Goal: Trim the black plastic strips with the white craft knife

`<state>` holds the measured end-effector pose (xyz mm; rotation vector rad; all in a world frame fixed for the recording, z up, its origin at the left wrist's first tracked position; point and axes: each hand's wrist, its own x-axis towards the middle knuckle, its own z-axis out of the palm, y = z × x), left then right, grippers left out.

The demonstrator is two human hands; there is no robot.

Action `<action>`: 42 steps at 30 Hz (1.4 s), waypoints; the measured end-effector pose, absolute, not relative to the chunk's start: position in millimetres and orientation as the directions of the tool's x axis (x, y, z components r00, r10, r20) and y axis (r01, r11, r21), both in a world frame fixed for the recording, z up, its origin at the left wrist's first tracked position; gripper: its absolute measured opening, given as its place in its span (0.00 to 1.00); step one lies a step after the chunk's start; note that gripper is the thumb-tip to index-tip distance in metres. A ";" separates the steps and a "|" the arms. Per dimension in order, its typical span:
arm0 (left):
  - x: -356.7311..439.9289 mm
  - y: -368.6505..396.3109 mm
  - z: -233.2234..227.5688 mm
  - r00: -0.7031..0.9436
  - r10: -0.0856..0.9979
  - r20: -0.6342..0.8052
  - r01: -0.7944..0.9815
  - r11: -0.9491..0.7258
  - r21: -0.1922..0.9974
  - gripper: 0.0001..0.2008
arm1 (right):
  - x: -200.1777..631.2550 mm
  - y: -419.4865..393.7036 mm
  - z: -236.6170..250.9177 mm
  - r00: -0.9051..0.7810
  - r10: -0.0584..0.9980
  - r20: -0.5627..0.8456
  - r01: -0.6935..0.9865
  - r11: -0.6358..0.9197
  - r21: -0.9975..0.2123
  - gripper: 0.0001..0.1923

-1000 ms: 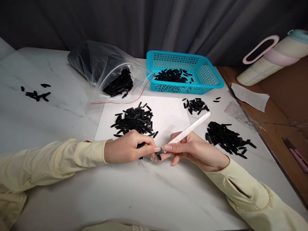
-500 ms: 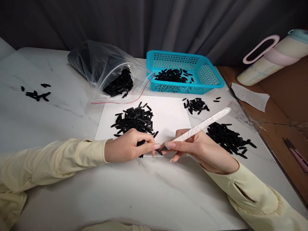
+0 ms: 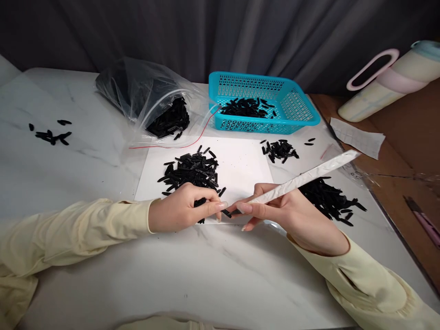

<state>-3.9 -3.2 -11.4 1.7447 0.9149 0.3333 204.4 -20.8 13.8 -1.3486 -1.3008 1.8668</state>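
My left hand (image 3: 184,208) rests on the white paper sheet (image 3: 240,165) and pinches a small black plastic piece (image 3: 225,213) between thumb and fingers, with a few more black pieces tucked under the palm. My right hand (image 3: 282,208) grips a long white-wrapped tool (image 3: 302,178) like a pen. Its tip meets the black piece at my left fingertips, and its far end points up and right. Behind my left hand, a pile of black pieces (image 3: 192,170) lies on the sheet.
A blue basket (image 3: 299,107) at the back holds black pieces, and a clear plastic bag (image 3: 151,98) spills more. Smaller piles lie near the basket (image 3: 280,150), at the right (image 3: 330,198) and at the far left (image 3: 51,135). A pink-handled bottle (image 3: 388,82) lies on the brown surface.
My right hand has tilted the white tool so its far end swung further right and higher. The tool's tip stays at my left fingertips, and my left hand has hardly moved.
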 end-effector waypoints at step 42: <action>-1.4 -0.4 -8.4 0.518 0.758 -0.396 0.262 0.300 0.917 0.15 | 180.6 -52.6 -26.2 -0.258 0.805 0.534 0.637 0.557 -0.532 0.07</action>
